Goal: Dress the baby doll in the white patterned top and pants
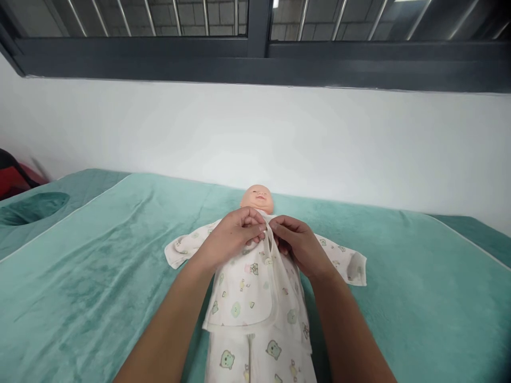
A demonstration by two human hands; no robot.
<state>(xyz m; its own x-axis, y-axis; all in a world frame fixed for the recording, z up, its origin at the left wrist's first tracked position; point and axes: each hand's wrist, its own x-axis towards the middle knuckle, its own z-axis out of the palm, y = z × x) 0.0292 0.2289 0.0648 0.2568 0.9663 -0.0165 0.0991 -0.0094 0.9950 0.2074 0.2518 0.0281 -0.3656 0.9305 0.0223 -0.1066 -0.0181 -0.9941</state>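
A baby doll (257, 198) lies on its back on a teal blanket (99, 266), head toward the wall. It wears a white printed jacket (243, 298) and matching trousers (259, 361). My left hand (233, 234) is closed, pinching the jacket's front edge at the doll's chest. My right hand (297, 242) is closed on the opposite edge, fingertips meeting the left hand's just below the neck. The sleeves spread out to both sides.
A white wall (279, 138) runs behind the bed beneath a dark window frame (255, 58). A red and black object (11, 178) sits at the far left edge. A second teal surface with an oval hole (34, 206) lies on the left.
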